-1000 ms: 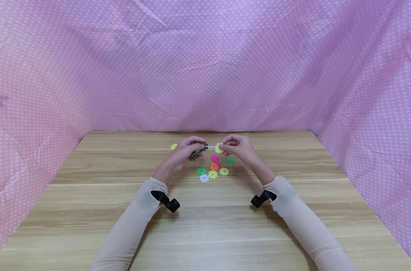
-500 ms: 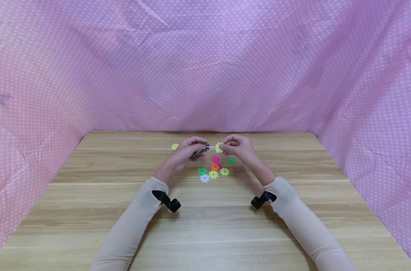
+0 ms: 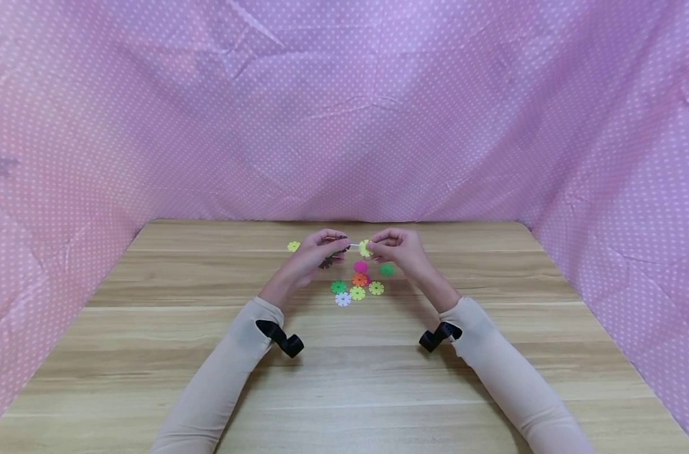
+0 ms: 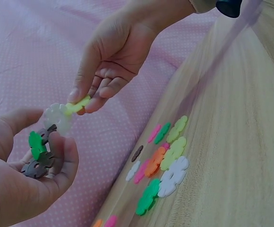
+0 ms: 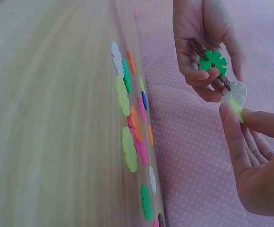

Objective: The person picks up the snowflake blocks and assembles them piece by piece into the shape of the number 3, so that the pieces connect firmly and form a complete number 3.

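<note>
My left hand (image 3: 317, 253) grips a chain of brown and green discs (image 5: 212, 59), its white end disc (image 4: 55, 116) sticking out between my hands. My right hand (image 3: 402, 250) pinches a yellow disc (image 3: 364, 248) at that white edge. Loose discs (image 3: 359, 279) lie on the table (image 3: 355, 384) below.

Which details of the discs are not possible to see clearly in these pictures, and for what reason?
Head view: most of the held green disc, hidden by the left hand.
Right wrist view: how the held yellow disc meets the held white disc; blurred, partly covered by the right hand.
Left wrist view: outline of the lowest orange disc, cut off by the bottom edge.
</note>
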`<state>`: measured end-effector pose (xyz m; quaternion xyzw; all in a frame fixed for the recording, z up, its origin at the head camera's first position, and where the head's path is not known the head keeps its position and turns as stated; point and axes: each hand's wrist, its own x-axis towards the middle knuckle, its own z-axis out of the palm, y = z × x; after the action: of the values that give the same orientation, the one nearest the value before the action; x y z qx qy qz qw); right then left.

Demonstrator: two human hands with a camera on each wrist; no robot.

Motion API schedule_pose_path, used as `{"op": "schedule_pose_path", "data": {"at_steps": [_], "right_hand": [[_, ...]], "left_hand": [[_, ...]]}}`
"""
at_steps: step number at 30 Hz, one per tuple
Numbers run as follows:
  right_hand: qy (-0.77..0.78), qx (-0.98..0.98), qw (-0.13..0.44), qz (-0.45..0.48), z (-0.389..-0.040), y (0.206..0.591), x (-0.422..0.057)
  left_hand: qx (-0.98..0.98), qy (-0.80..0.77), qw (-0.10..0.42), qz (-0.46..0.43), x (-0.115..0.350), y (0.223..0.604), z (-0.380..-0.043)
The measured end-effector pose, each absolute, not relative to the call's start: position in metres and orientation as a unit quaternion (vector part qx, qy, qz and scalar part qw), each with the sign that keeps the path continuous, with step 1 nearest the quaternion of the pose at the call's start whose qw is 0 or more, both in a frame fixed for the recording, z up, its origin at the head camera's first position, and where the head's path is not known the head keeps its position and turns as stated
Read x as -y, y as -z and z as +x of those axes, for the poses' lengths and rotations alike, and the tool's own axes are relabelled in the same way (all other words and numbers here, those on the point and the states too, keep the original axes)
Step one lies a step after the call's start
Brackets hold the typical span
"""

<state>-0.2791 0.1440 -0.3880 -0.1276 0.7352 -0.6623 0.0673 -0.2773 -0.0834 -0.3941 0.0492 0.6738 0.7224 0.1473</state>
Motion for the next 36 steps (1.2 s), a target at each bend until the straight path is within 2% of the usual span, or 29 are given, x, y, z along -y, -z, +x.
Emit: {"op": "schedule_pose_path", "data": {"at_steps": [8, 18, 26, 36], "right_hand": [[0.665, -0.730, 0.065, -0.140, -0.2782, 0.3867, -0.1442], [0.653, -0.734, 0.067, -0.173, -0.2783, 0.3864, -0.1477], [0.654, -0.730, 0.052, -0.192, -0.2760, 0.3837, -0.1483], [0.694, -0.705, 0.041, -0.140, -0.2748, 0.3814, -0.1413]], "left_hand": [[-0.657, -0.738, 0.138, 0.059, 0.0830, 0.3954, -0.2765], [-0.673, -0.717, 0.157, 0.095, 0.0862, 0.3917, -0.2739], [-0.691, -0.695, 0.152, 0.124, 0.0846, 0.3889, -0.2725], [-0.677, -0.702, 0.174, 0.137, 0.0797, 0.3916, -0.2727]]}}
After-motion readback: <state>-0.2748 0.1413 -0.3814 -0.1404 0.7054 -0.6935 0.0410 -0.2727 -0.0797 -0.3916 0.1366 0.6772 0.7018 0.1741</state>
